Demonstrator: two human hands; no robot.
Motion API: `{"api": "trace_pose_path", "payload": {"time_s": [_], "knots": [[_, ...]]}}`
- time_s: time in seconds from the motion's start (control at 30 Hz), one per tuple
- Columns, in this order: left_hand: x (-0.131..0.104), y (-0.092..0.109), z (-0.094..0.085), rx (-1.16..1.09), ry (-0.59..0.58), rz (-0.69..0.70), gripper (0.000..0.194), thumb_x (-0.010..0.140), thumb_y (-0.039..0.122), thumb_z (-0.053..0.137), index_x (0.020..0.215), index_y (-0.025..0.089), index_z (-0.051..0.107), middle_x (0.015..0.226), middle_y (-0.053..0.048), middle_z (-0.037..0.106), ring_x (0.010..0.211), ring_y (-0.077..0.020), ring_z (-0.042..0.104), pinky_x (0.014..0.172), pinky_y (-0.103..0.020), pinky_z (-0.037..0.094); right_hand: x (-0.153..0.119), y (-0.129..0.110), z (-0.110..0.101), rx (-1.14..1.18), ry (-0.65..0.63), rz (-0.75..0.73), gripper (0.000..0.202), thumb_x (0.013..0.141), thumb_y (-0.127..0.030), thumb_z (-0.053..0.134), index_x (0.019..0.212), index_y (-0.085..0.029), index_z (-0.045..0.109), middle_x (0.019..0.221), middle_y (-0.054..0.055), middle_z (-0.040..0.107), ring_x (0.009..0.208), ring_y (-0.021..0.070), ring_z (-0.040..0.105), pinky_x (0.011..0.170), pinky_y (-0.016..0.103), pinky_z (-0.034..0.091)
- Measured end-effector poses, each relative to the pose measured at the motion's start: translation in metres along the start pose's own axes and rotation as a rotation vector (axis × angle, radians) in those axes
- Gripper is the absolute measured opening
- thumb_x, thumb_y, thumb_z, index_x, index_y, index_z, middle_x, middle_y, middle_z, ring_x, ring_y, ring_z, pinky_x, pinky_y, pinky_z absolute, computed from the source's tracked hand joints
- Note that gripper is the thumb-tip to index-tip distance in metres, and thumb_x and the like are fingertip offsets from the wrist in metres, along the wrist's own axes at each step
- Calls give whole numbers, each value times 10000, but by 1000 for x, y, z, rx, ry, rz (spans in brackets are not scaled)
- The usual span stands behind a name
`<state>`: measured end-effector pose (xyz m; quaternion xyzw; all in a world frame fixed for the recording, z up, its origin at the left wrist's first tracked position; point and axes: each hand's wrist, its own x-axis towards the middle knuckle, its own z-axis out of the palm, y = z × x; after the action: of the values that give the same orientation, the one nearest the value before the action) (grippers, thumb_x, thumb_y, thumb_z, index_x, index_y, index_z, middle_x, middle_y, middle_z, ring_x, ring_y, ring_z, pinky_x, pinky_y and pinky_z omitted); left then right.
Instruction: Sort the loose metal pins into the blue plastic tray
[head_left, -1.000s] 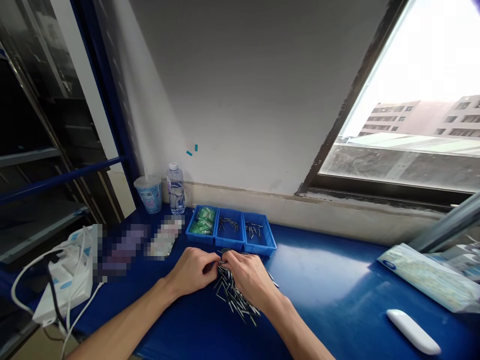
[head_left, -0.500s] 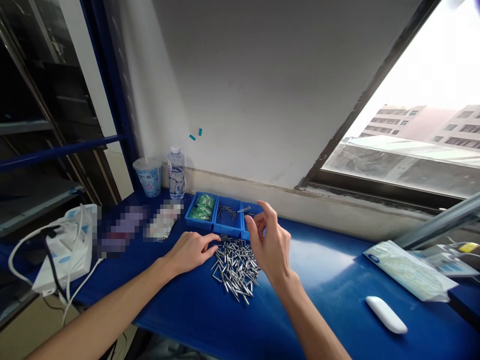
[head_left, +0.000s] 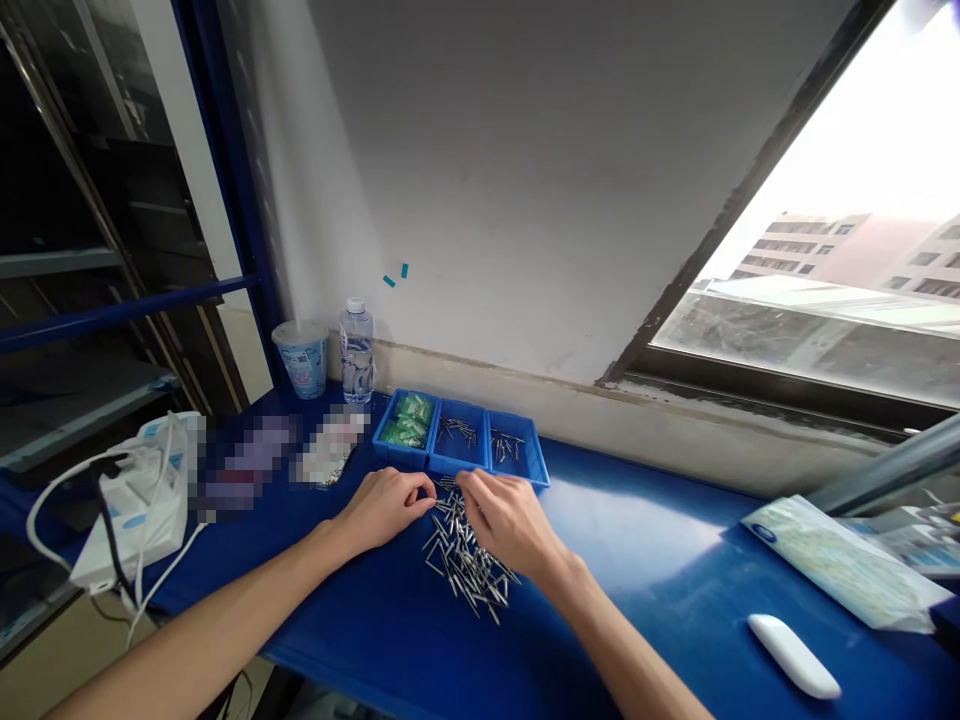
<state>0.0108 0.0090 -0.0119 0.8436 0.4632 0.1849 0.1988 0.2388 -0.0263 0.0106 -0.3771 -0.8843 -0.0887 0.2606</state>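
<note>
A heap of slim silver metal pins (head_left: 469, 565) lies loose on the blue tabletop. At its left edge is my left hand (head_left: 386, 507), thumb and forefinger pinched together at what looks like one metal pin. My right hand (head_left: 514, 520) reaches over the upper right of the heap with its fingers closed; whatever is between the fingertips is hidden. Just behind the hands stand three joined blue bins. Green plastic packets fill the left bin (head_left: 384, 452), while a few pins lie in the middle bin (head_left: 457, 463) and in the right bin (head_left: 534, 455).
A water bottle (head_left: 357, 355) and a lidded cup (head_left: 301, 360) stand against the wall. At left lies a white power strip (head_left: 142, 510) with cables. A white oval object (head_left: 793, 655) and a flat plastic packet (head_left: 840, 560) lie to the right.
My right hand has come down and left from over the right bin to the heap, its fingers closing. My left thumb and forefinger have drawn together. The view has shifted slightly.
</note>
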Motion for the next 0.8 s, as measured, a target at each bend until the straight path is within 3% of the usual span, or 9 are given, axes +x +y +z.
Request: {"api": "trace_pose_path", "payload": {"time_s": [0.17,0.37,0.6,0.8], "knots": [[12,13,-14,-76,45,114,153,988,307,636,955,237,768,609,52,667,561,-138,614,570,-255,326,-11,0,22,-15,-34,36,239,1116,-196,371,1139,-171,607,854,16,655,651,133,592,593,274,351],[32,21,-22,-78,54,382,104,993,243,607,956,215,700,759,21,713,671,-149,653,667,-263,417,-12,5,19,-9,60,145,308,1136,-224,346,996,-188,618,822,17,648,616,127,578,622,270,389],[19,10,-3,-71,53,416,170,1050,264,527,1109,209,677,922,-20,758,801,-189,717,719,-269,471,-16,1,19,-4,70,90,314,1139,-228,360,1013,-180,644,802,17,663,608,128,579,614,281,390],[15,11,-4,11,24,426,249,1042,208,487,1084,213,732,943,-32,786,836,-205,744,727,-274,481,-17,1,18,-3,69,74,324,1142,-247,373,1025,-178,667,799,25,673,624,128,588,616,276,389]]}}
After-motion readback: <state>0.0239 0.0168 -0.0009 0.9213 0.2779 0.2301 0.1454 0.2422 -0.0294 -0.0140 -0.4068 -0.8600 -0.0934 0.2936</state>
